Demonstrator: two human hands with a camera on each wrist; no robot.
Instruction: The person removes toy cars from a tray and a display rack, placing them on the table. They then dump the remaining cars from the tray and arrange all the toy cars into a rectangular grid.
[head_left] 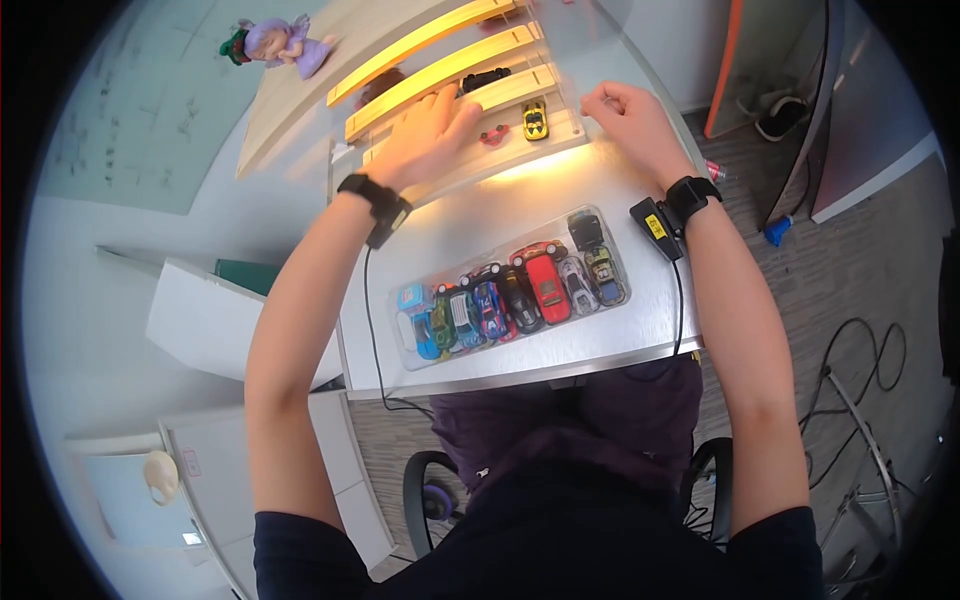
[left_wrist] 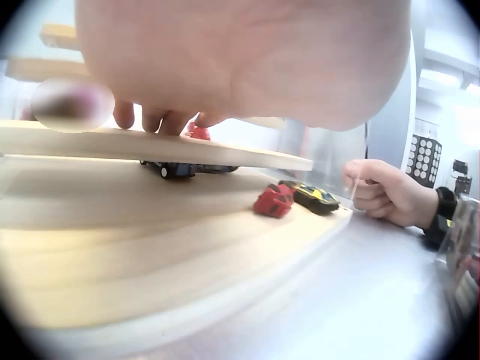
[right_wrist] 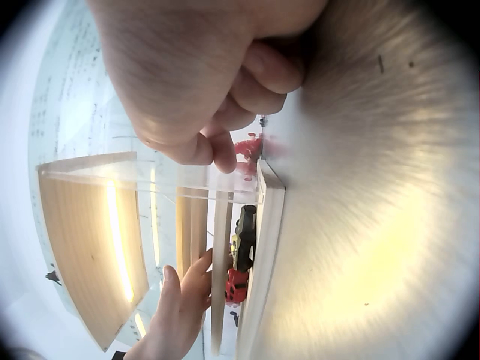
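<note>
My left hand [head_left: 425,135] reaches over the lower boards of a tiered wooden shelf [head_left: 513,90]. In the left wrist view its fingers [left_wrist: 154,120] dip behind a board's edge, their tips partly hidden, and the right wrist view shows the thumb apart from them. Just past these fingers a black toy car [head_left: 487,80] sits on a tier. A red toy car [head_left: 494,134] and a yellow-and-black toy car [head_left: 536,121] stand on the bottom board. Beside the shelf's right end, my right hand [head_left: 640,125] rests with loosely curled fingers, holding nothing, close to the clear side panel [right_wrist: 150,176].
A clear tray [head_left: 405,352] packed with several toy cars lies nearer my body on the white table [head_left: 640,335]. On the shelf's top board stands a lilac figurine [head_left: 285,45]. Cables run from both wrist cameras. A strip light glows under the boards.
</note>
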